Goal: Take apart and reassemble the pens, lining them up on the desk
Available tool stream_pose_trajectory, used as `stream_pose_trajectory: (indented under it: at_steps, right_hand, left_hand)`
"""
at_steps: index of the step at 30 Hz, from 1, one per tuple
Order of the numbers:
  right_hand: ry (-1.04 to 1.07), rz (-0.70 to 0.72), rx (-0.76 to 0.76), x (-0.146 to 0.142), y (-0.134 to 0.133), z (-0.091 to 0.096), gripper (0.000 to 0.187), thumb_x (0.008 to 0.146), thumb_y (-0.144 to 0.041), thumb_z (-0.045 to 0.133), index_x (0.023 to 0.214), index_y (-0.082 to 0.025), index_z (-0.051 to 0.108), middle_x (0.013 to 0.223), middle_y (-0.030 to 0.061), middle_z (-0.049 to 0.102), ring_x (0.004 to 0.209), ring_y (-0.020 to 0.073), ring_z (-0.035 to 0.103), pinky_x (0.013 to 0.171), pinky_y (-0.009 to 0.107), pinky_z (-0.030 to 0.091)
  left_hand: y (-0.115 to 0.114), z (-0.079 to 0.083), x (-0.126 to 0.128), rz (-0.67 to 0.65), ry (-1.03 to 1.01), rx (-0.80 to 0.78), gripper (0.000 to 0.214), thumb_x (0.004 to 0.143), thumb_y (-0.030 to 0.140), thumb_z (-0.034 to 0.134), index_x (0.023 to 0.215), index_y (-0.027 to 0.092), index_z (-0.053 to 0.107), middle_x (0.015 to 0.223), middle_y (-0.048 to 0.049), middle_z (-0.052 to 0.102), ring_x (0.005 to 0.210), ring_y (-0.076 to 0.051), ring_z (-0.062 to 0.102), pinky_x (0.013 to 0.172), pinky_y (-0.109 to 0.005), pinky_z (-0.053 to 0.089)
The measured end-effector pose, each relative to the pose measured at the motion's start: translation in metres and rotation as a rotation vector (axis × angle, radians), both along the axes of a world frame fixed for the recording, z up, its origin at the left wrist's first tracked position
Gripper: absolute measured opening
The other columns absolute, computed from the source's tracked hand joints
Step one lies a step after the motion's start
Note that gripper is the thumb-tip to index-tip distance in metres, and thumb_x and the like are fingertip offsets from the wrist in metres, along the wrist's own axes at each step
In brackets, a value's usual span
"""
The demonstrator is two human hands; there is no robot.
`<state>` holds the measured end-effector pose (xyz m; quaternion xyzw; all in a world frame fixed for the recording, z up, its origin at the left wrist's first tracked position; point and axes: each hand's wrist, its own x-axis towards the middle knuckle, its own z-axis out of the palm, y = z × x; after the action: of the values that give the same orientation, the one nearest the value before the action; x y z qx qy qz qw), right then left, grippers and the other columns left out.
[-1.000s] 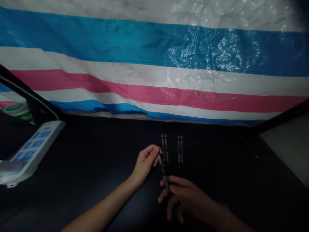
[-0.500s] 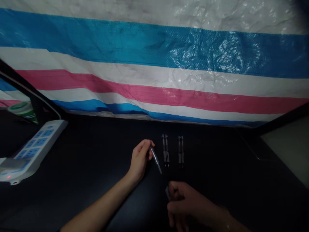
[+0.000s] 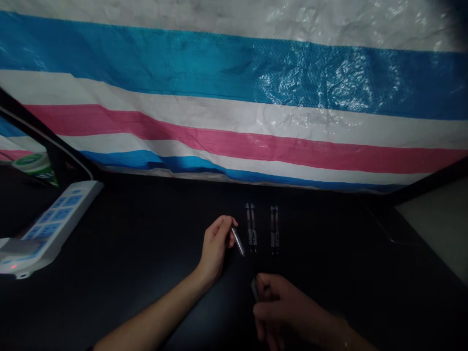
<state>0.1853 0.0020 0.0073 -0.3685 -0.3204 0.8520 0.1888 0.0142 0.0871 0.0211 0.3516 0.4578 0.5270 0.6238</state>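
Observation:
My left hand (image 3: 216, 243) pinches a slim, clear pen barrel (image 3: 238, 241), which slants down to the right from the fingertips. Nearer to me, my right hand (image 3: 276, 304) is closed on a small grey piece (image 3: 255, 288); it looks like a pen part, but most of it is hidden by the fingers. Beyond the hands, a pair of pens (image 3: 251, 226) lies side by side on the black table (image 3: 164, 234), just right of my left hand. A second pair of pens (image 3: 274, 229) lies parallel to it, farther right.
At the left is a white power strip (image 3: 54, 224) with a red light lit. A green-and-white tub (image 3: 34, 165) shows behind the dark frame at far left. Striped plastic sheeting (image 3: 234, 107) hangs across the back of the table.
My left hand has shifted slightly right and nearer to me. The thin tip that stuck out of the barrel's lower end no longer shows. My right hand has barely moved.

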Motion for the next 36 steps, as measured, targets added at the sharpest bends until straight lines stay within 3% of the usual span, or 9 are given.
stream_pose_trajectory:
  at_steps: [7,14,18,21,25,28,31,33,36]
  right_hand:
    - [-0.042,-0.103,0.015,-0.002,0.003,0.005,0.037,0.076,-0.040,0.071,0.083,-0.020,0.041,0.057,-0.0049,0.062,0.033,0.0044,0.048,0.034,0.014,0.028]
    - [0.034,-0.144,-0.024,-0.003,0.001,-0.009,0.044,0.082,-0.059,0.061,0.084,-0.016,0.049,0.061,0.0004,0.064,0.036,0.0070,0.054,0.034,0.015,0.029]
    - [0.081,-0.147,-0.040,-0.003,0.000,-0.009,0.052,0.090,-0.062,0.044,0.100,-0.012,0.053,0.083,0.0109,0.070,0.047,0.0128,0.065,0.035,0.017,0.038]
    - [0.031,-0.133,-0.009,-0.002,0.000,-0.004,0.042,0.089,-0.056,0.053,0.104,-0.017,0.047,0.108,0.0129,0.066,0.051,0.0136,0.068,0.033,0.016,0.039]
    - [-0.001,-0.157,0.012,-0.003,0.000,0.000,0.037,0.087,-0.052,0.059,0.088,-0.017,0.046,0.094,0.0085,0.066,0.049,0.0113,0.066,0.033,0.014,0.035]
    - [0.013,-0.175,0.008,-0.003,-0.001,0.002,0.047,0.091,-0.060,0.045,0.095,-0.014,0.050,0.098,0.0128,0.065,0.052,0.0127,0.066,0.036,0.017,0.040]
    - [-0.047,-0.180,0.060,-0.002,-0.001,0.002,0.038,0.088,-0.054,0.057,0.096,-0.018,0.046,0.106,0.0100,0.063,0.048,0.0108,0.064,0.033,0.016,0.037]
    - [-0.073,-0.178,0.082,-0.002,-0.001,0.000,0.034,0.088,-0.049,0.059,0.089,-0.018,0.045,0.097,0.0067,0.064,0.046,0.0094,0.062,0.032,0.014,0.035]
    - [-0.031,-0.192,0.061,-0.002,0.000,-0.001,0.039,0.093,-0.054,0.045,0.092,-0.015,0.050,0.088,0.0065,0.064,0.047,0.0106,0.063,0.034,0.015,0.039]
  left_hand:
    - [-0.018,-0.002,0.010,-0.090,0.098,0.064,0.034,0.087,0.049,0.057,0.077,0.017,0.060,0.052,0.0056,0.044,0.048,-0.008,0.037,0.048,-0.020,0.029]
    - [-0.016,-0.008,0.008,-0.093,0.042,0.061,0.033,0.089,0.047,0.056,0.079,0.016,0.061,0.055,0.0043,0.046,0.049,-0.009,0.038,0.049,-0.020,0.029]
    - [-0.015,-0.006,0.007,-0.101,0.041,0.043,0.034,0.089,0.048,0.055,0.080,0.016,0.062,0.054,0.0042,0.046,0.049,-0.009,0.037,0.049,-0.021,0.029]
    - [-0.014,-0.004,0.007,-0.062,0.058,0.026,0.034,0.087,0.049,0.057,0.079,0.016,0.062,0.052,0.0047,0.045,0.047,-0.009,0.037,0.048,-0.020,0.028]
    - [-0.013,-0.004,0.006,-0.049,0.065,0.035,0.034,0.086,0.049,0.058,0.078,0.016,0.062,0.052,0.0049,0.044,0.047,-0.008,0.037,0.047,-0.020,0.028]
    - [-0.013,-0.005,0.006,-0.041,0.064,0.034,0.033,0.087,0.048,0.057,0.078,0.016,0.062,0.051,0.0051,0.044,0.048,-0.008,0.037,0.047,-0.019,0.028]
    - [-0.012,-0.005,0.005,-0.034,0.067,0.041,0.032,0.088,0.047,0.057,0.079,0.017,0.062,0.052,0.0051,0.044,0.049,-0.008,0.037,0.048,-0.019,0.029]
    - [-0.012,-0.004,0.005,-0.034,0.074,0.046,0.032,0.089,0.046,0.056,0.079,0.016,0.062,0.052,0.0050,0.044,0.049,-0.008,0.037,0.048,-0.019,0.028]
    - [-0.013,-0.003,0.006,-0.037,0.088,0.050,0.033,0.089,0.046,0.056,0.079,0.016,0.062,0.052,0.0051,0.043,0.049,-0.008,0.037,0.048,-0.019,0.028]
